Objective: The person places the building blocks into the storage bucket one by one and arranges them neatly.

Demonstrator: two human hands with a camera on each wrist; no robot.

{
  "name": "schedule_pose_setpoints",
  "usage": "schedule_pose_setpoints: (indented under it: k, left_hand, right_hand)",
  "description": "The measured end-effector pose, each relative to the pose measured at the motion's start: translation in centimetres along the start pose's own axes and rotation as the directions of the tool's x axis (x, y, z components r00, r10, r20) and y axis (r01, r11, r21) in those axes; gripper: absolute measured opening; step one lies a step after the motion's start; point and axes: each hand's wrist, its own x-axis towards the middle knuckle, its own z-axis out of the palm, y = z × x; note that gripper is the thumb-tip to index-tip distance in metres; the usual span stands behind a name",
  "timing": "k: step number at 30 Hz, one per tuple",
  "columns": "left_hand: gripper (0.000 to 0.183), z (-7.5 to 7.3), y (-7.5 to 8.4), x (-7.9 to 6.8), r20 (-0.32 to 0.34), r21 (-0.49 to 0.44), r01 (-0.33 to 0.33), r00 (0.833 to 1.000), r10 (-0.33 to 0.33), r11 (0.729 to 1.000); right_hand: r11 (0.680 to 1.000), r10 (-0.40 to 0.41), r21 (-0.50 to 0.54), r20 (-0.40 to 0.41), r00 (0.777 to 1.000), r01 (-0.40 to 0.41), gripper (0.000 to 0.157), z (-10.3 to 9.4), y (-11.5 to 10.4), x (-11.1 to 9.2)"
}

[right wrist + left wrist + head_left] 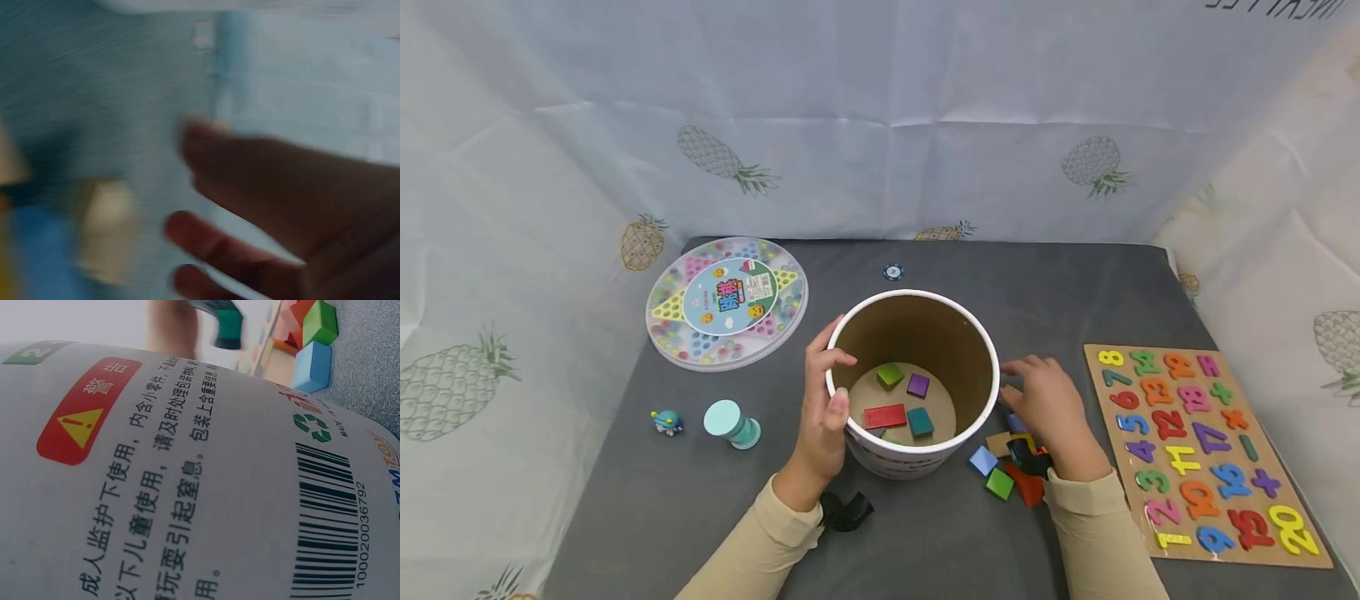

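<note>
My left hand [823, 417] grips the left rim of a white round bucket [917, 329], its thumb on the near side of the rim. Inside on the bucket's floor lie a red block [885, 417], a teal block [920, 422], a purple block [917, 385] and a green block [890, 376]. Just right of the bucket is my right hand [1047, 404], fingers pointing towards its wall. The blurred right wrist view shows those fingers apart, with nothing visible between them. Below that hand lies a loose pile of blocks, among them a blue block [983, 461] and a green block [1000, 483].
A number board [1206, 454] lies at the right. At the back left is a round marble game box [730, 304]. A mint hourglass-shaped thing [732, 423] and a small blue toy figure [667, 422] stand at the left. Behind the bucket lies a round chip [892, 272].
</note>
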Motion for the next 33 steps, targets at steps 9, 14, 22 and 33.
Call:
schedule_pose_setpoints:
  k: [9,14,22,33]
  left_hand:
    - [0.042,0.1,-0.1,0.0,0.002,0.006,0.006,1.0,-0.006,1.0]
    - [0.046,0.1,-0.1,0.0,-0.005,0.002,0.0,1.0,0.0,1.0]
    - [0.043,0.6,-0.5,0.0,0.001,-0.024,-0.013,1.0,0.013,1.0]
    - [0.04,0.1,-0.2,0.1,-0.024,-0.054,-0.017,1.0,0.016,0.998]
  right_hand:
    - [0.997,0.051,0.052,0.003,0.999,-0.051,0.024,1.4,1.1,-0.1]
    - [0.939,-0.034,0.295,-0.428,0.903,0.176,0.026,-3.0,-1.9,-0.4]
    - [0.664,-0.363,0.354,-0.617,0.698,0.658,0.035,-7.9,-8.6,-2.8]
    - [0.871,-0.192,0.297,-0.527,0.828,0.391,0.022,-5.6,-4.2,-6.4]
